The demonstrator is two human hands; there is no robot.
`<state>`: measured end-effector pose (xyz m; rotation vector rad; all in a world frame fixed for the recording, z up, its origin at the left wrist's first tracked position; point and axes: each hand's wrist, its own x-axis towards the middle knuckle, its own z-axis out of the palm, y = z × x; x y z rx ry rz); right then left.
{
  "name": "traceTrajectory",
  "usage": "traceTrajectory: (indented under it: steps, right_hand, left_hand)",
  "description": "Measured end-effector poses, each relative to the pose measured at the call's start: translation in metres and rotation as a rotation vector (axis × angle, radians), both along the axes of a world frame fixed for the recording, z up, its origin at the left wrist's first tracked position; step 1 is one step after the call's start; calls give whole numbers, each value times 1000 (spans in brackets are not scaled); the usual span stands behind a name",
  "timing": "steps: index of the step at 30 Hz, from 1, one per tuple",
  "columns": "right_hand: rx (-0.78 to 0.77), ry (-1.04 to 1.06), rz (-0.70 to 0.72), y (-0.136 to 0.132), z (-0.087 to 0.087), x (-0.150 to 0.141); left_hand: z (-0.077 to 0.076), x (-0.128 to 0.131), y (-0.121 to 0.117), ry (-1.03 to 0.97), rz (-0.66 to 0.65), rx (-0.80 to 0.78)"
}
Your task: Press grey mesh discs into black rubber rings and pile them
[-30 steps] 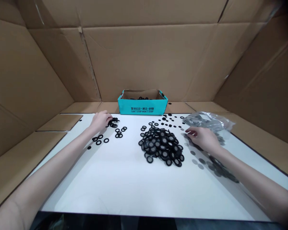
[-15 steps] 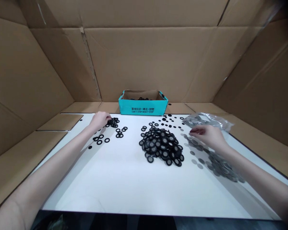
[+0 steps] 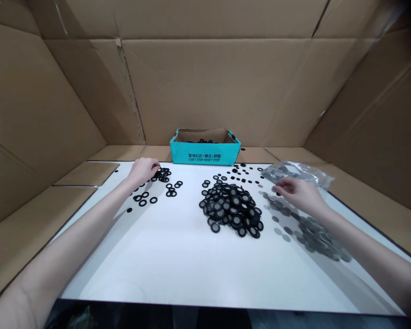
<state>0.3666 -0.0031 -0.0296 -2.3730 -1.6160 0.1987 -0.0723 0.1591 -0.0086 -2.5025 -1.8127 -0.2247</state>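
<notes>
My left hand (image 3: 144, 170) is at the far left of the table, its fingers pinched together at the edge of a small heap of black rings (image 3: 164, 175). Whether a ring is between the fingertips is hidden. Over on the right, my right hand (image 3: 298, 192) hovers above scattered grey discs (image 3: 320, 240), thumb and fingers closed together. A small dark spot shows under its fingertips, too small to name. Between the hands lies a large pile of black rings with grey centres (image 3: 231, 209). More loose black rings (image 3: 143, 203) lie near my left forearm.
A turquoise open box (image 3: 205, 154) with black pieces inside stands at the back. Small black discs (image 3: 234, 171) are strewn before it. A clear plastic bag (image 3: 296, 172) with grey discs lies behind my right hand. Cardboard walls (image 3: 212, 87) enclose the white table (image 3: 164, 260).
My right hand has shifted very slightly, its fingers curling a little more. My left hand stays at the small ring heap with hardly any movement.
</notes>
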Motion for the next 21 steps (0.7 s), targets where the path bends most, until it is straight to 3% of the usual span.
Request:
traceTrajectory:
  steps: [5,13,18,21]
  right_hand:
    - [-23,6,-3,-2,-6,4]
    - [264,26,68,-6,-8,0]
    - [408,111,125,-4,-1,-7]
    - [467,197,205,-2,8,-26]
  left_hand:
    - [-1,-1,2,-19,-16,-2]
    - [-4,-3,4,-117,-37,-16]
    - [-4,-2,5,-320,-97,-26]
    - [1,10,-2,-517,-179,-62]
